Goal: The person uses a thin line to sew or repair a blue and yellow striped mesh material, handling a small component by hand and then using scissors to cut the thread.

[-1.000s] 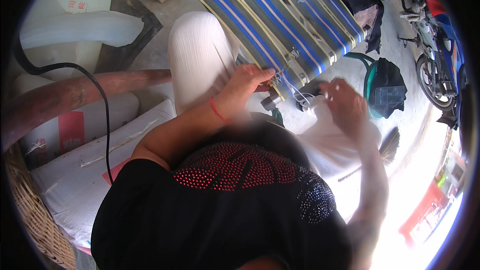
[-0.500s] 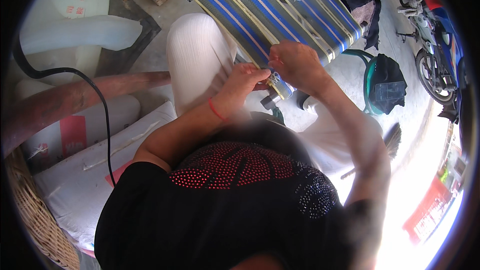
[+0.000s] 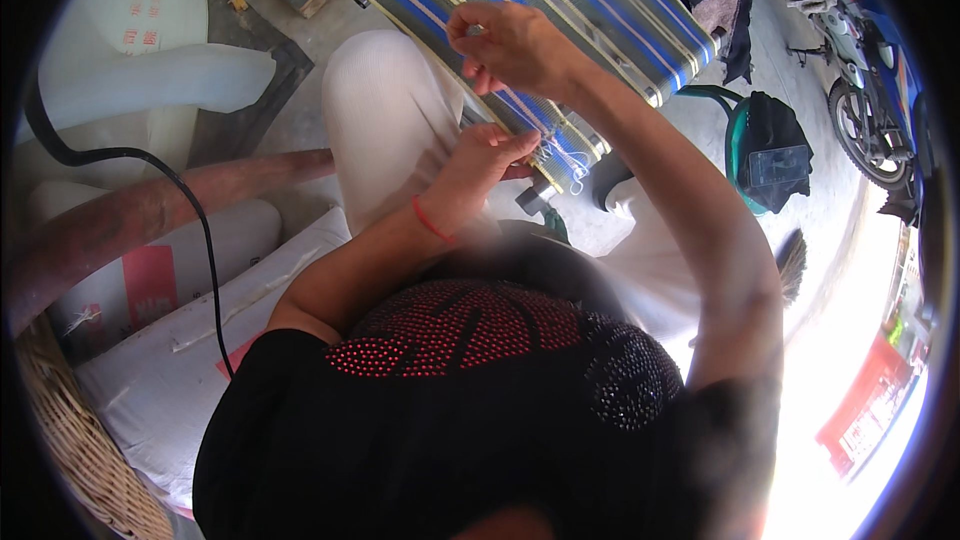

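A woven panel (image 3: pixel 610 25) with blue, green, yellow and white stripes stretches out in front of my knees. At its near corner, my left hand (image 3: pixel 475 168) pinches the edge of the panel, beside a tangle of thin white cord (image 3: pixel 572 162). A loop of the cord hangs off the corner. Just below it a dark tube end (image 3: pixel 533 200) sticks out. Above the panel, my right hand (image 3: pixel 520 48) is raised with its fingers curled into a pinch. What lies between those fingertips is too small to make out.
A black bag with a phone (image 3: pixel 778 168) lies on a green-framed seat at the right, and a motorcycle (image 3: pixel 865 90) stands beyond. At left are white sacks (image 3: pixel 210 250), a curved reddish-brown pipe (image 3: pixel 170 195), a black cable (image 3: pixel 205 210) and a wicker basket (image 3: pixel 85 440).
My right hand has lifted away from the panel's corner, up and to the left over the stripes. The white cord at the corner now shows as a loose loop. My left hand stays in place.
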`<action>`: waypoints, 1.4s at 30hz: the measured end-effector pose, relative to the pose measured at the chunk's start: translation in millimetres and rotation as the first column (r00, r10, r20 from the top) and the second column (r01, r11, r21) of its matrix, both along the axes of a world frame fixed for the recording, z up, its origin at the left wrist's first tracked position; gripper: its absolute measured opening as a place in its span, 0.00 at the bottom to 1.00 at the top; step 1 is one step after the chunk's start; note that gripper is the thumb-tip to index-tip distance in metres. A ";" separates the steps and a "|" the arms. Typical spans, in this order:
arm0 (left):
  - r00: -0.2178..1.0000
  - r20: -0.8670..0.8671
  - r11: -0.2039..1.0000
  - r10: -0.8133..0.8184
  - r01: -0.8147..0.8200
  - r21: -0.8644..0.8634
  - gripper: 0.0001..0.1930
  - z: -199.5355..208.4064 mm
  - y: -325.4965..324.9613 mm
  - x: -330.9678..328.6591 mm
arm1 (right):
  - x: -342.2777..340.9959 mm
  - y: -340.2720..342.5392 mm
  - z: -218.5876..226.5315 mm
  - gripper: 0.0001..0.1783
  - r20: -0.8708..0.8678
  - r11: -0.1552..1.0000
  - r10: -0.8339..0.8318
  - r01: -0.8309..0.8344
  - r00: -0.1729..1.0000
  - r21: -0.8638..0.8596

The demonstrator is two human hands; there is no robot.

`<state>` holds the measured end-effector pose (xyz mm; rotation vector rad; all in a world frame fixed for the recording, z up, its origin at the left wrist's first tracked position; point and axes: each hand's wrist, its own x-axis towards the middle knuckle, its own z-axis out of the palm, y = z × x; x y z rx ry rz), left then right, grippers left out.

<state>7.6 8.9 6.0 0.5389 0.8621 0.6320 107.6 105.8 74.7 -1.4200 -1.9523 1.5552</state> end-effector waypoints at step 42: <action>0.998 0.046 0.999 -0.046 0.045 0.022 0.08 12.0 1.6 4.6 | 82.4 -99.0 -7.2 0.02 -0.123 0.762 -0.534 0.539 0.836 0.358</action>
